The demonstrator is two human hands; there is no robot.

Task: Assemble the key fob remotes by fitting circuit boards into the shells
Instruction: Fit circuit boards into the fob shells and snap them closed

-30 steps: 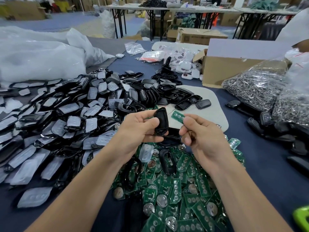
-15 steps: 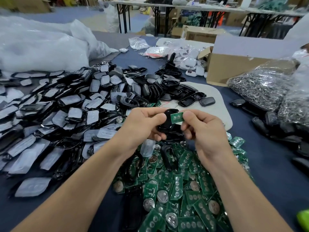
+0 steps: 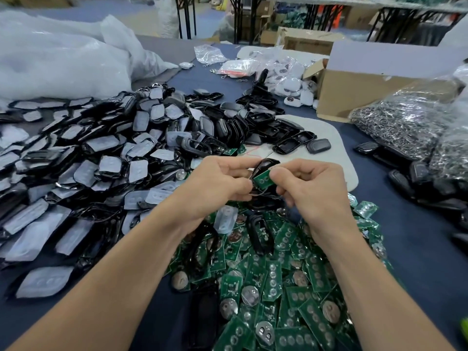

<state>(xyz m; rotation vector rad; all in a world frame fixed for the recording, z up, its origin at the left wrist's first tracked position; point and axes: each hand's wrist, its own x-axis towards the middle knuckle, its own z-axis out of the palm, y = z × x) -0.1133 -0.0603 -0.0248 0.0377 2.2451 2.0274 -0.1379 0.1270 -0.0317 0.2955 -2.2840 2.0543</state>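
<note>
Head view: both forearms reach forward and meet over the blue table [image 3: 417,249], with the wrists turned inward. The left hand [image 3: 217,183] curls its fingers round a black key fob shell [image 3: 268,164], held above the pile of circuit boards [image 3: 291,287]. The right hand [image 3: 311,188] pinches a green circuit board [image 3: 262,179] between thumb and forefinger, against the shell.

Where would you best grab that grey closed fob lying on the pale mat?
Probably across its long edges, from above: the grey fob lies flat on the pale mat, an open shell crowding its left end, so pinch near the free right end.
</note>
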